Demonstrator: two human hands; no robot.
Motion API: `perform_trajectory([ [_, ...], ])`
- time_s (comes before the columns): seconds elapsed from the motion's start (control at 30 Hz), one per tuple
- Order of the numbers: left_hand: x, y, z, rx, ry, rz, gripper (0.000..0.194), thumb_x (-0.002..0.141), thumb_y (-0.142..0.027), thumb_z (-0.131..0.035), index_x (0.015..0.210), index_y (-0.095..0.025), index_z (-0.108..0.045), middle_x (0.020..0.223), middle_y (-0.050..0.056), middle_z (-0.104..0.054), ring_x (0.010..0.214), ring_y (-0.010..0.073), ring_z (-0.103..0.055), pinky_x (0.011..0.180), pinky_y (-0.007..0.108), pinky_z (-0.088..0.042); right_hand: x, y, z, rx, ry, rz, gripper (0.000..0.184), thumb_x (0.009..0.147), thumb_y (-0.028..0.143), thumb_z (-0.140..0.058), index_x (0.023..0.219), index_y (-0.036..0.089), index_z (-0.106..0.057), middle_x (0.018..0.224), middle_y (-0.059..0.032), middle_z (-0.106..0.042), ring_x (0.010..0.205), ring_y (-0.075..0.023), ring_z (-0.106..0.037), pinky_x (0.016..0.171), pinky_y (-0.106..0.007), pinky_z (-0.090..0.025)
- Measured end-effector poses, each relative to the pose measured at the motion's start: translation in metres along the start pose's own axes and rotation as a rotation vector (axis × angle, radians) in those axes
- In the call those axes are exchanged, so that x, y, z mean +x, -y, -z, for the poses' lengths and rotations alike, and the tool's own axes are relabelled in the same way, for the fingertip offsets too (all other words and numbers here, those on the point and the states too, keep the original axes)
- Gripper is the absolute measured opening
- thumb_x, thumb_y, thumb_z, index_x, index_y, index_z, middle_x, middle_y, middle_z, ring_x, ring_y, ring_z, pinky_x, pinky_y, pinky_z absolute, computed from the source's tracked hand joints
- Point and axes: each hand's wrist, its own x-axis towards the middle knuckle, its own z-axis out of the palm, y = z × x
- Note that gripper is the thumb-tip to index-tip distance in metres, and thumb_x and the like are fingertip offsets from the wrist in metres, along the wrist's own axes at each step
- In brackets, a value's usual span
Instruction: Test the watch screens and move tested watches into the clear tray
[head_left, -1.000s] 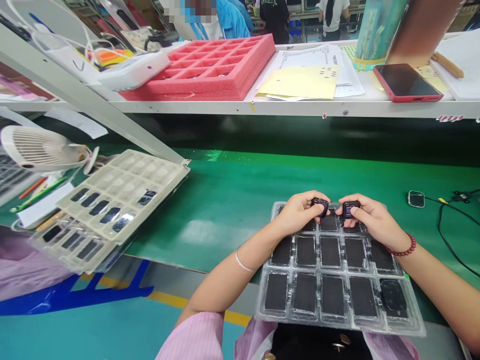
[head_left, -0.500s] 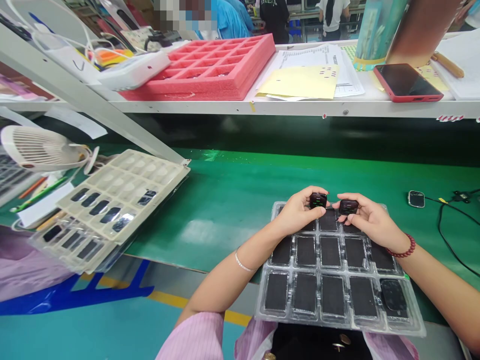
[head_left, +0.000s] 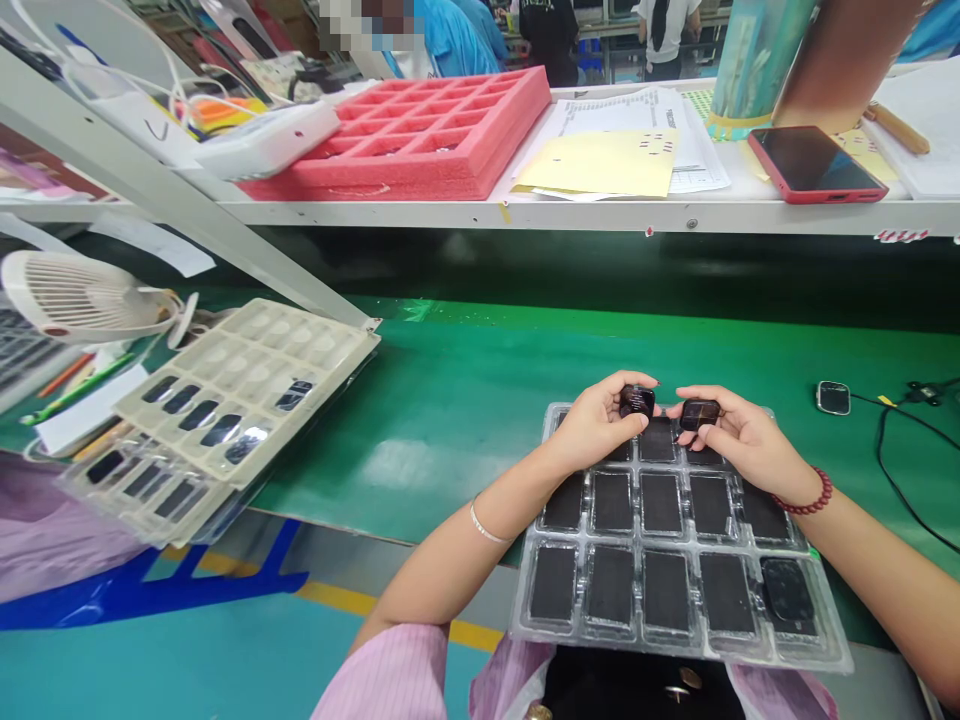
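Note:
My left hand (head_left: 600,425) is closed on a small dark smartwatch body (head_left: 637,401), its screen turned toward me with faint marks on it. Close by on the right, my right hand (head_left: 739,435) pinches a second dark smartwatch body (head_left: 699,414) between thumb and fingers. Both are held above the far edge of a clear plastic tray (head_left: 634,545) with dark-lined compartments. A black rounded piece (head_left: 787,590) sits in the tray's near right compartment. The hands hide part of the far row.
Left on the green bench lie stacked cream trays (head_left: 247,375) with dark pieces, beside a white fan (head_left: 82,295). A small watch (head_left: 832,397) with a black cable (head_left: 885,450) is at right. The shelf above bears a red foam tray (head_left: 390,175) and a phone (head_left: 817,165).
The screen of the watch in my left hand has changed from small green marks to faint pale ones. Both hands have barely moved. A person in blue behind the shelf has shifted.

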Motion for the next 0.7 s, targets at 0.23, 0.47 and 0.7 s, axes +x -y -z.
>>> perform_trajectory([
  [0.23,0.0018,0.0030,0.0005,0.002,0.012,-0.001,0.036,0.075,-0.015,-0.065,0.111,-0.015,-0.058,0.097,0.008,-0.069,0.087,0.0162,-0.065,0.079,0.029,-0.049,0.0006,0.0029,0.0005,-0.006,-0.014,-0.003,0.032,0.091,0.027,-0.056,0.122,0.024,-0.057,0.115,-0.0117,-0.071,0.079,-0.0197,-0.072,0.071,-0.038,-0.061],
  [0.47,0.0017,0.0036,0.0014,0.057,0.009,-0.009,0.035,0.075,-0.016,-0.067,0.109,-0.016,-0.060,0.100,0.008,-0.069,0.087,0.0164,-0.064,0.077,0.028,-0.049,-0.0005,0.0010,-0.0012,-0.010,0.022,0.019,0.037,0.085,0.022,-0.060,0.122,0.024,-0.058,0.122,-0.0119,-0.067,0.088,-0.0214,-0.071,0.078,-0.040,-0.060],
  [0.7,0.0021,0.0051,0.0022,0.139,-0.012,-0.042,0.034,0.076,-0.012,-0.061,0.110,-0.016,-0.059,0.103,0.008,-0.069,0.085,0.0155,-0.064,0.072,0.025,-0.050,-0.0001,0.0009,0.0012,0.046,0.025,-0.013,0.038,0.086,0.017,-0.057,0.124,0.024,-0.055,0.120,-0.0117,-0.068,0.084,-0.0194,-0.071,0.076,-0.038,-0.059],
])
